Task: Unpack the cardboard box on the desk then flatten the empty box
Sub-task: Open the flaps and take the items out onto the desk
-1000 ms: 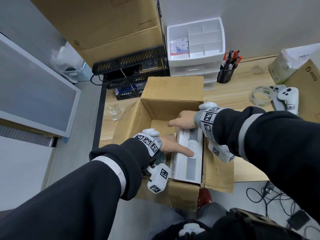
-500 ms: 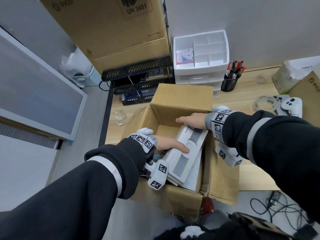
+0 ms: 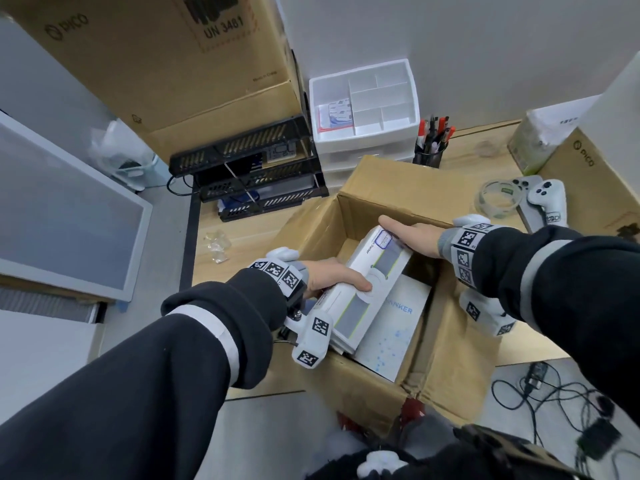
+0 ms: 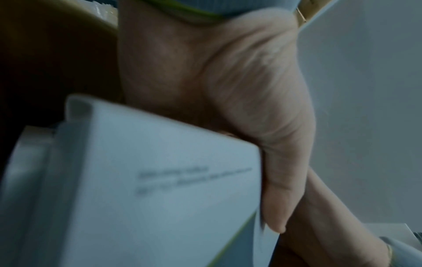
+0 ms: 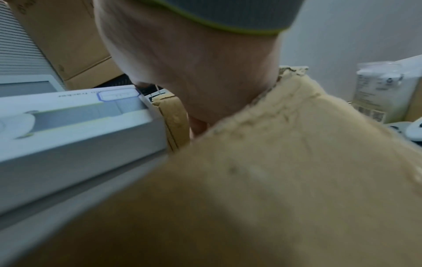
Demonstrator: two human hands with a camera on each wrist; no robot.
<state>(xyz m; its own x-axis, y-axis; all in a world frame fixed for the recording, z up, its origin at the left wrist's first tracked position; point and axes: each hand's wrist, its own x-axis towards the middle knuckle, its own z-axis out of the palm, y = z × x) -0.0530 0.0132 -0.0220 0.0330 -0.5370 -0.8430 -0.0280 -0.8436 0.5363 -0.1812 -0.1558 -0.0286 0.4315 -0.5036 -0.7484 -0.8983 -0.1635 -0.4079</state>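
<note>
An open brown cardboard box [image 3: 450, 362] sits on the wooden desk with its flaps spread. Both hands hold a long white product box [image 3: 367, 289] with grey and green stripes, tilted up out of it. My left hand [image 3: 332, 277] grips the near end, thumb on top; the left wrist view shows that thumb [image 4: 274, 198] against the white product box [image 4: 141, 189]. My right hand [image 3: 412, 235] holds the far end with straight fingers along its edge; the right wrist view shows the white product box [image 5: 80, 130] beside a cardboard flap [image 5: 297, 162]. A white Anker box [image 3: 391, 330] lies underneath inside.
Behind the box stand a white drawer organiser [image 3: 363, 109], a black pen cup [image 3: 429, 154] and black mesh trays [image 3: 249, 178]. Right of it lie a tape roll [image 3: 498, 199], white controllers [image 3: 547, 199] and another Pico carton [image 3: 595, 174]. Cables [image 3: 571, 410] lie on the floor.
The white product box has been lifted from flat in the carton and tilted, its far end higher, uncovering the Anker box. Both hands rose with it.
</note>
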